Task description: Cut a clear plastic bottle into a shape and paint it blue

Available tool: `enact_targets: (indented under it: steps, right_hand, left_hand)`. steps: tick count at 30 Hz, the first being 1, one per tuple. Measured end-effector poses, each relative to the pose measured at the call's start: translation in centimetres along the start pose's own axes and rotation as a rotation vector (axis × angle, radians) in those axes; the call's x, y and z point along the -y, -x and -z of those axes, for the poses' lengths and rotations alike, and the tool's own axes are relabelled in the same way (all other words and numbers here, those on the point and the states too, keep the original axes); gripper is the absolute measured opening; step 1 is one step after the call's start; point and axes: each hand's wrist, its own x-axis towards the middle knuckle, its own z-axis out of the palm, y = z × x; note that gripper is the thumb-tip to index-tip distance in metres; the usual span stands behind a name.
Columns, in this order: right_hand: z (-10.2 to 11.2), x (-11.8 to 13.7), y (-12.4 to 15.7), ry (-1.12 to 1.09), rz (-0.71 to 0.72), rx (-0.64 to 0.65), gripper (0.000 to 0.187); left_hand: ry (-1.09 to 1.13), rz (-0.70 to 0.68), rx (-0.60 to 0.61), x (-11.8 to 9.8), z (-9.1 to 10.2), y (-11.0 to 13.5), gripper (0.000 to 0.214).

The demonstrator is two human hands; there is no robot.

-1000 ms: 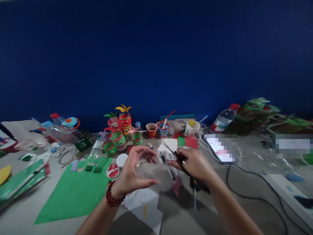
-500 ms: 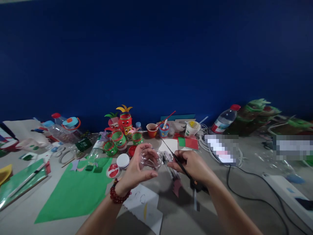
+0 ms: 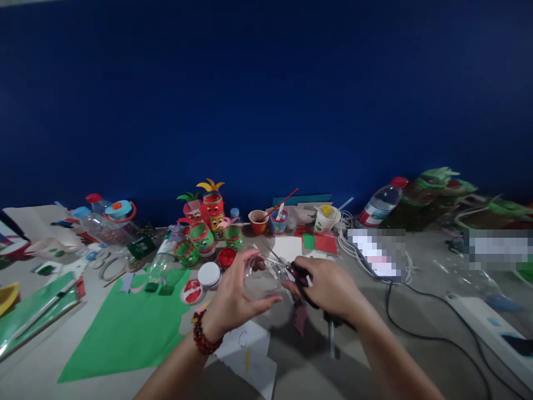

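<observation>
My left hand [image 3: 233, 297], with a red bead bracelet at the wrist, is closed round a clear plastic bottle piece [image 3: 264, 276] held above the table. My right hand [image 3: 328, 286] grips black-handled scissors [image 3: 291, 268]. Their blades point left and meet the rim of the clear piece. Below the hands lie a white paper scrap [image 3: 247, 355] and a dark tool [image 3: 332, 333] on the table.
A green paper sheet [image 3: 125, 328] lies at left. Decorated red and green cups [image 3: 200, 230], paint pots [image 3: 259, 221], a white lid [image 3: 209, 272], a water bottle [image 3: 381, 203], a phone [image 3: 375, 253] with a black cable [image 3: 420, 333] and a white power strip [image 3: 487, 328] surround the hands.
The scissors turned from pointing up and away to pointing left, their blades now at the clear piece. My left hand shifted slightly right and turned the piece.
</observation>
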Motion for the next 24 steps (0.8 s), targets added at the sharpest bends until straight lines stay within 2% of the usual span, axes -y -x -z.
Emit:
enact_targets:
  steps: [3, 8, 18, 24]
  right_hand:
    - [-0.01, 0.36, 0.32, 0.067, -0.032, -0.027, 0.03]
    - [0.17, 0.52, 0.62, 0.082, -0.022, -0.011, 0.029]
    - [0.57, 0.45, 0.5, 0.078, -0.012, 0.022, 0.03]
    - [0.21, 0.06, 0.49, 0.142, -0.012, -0.047, 0.036]
  left_hand:
    - [-0.157, -0.056, -0.033, -0.19, -0.06, 0.21, 0.081]
    - [-0.299, -0.158, -0.104, 0.01, -0.42, 0.61, 0.082]
    - [-0.318, -0.167, -0.161, -0.39, 0.13, 0.62, 0.083]
    - [-0.34, -0.172, -0.194, -0.62, 0.06, 0.81, 0.083]
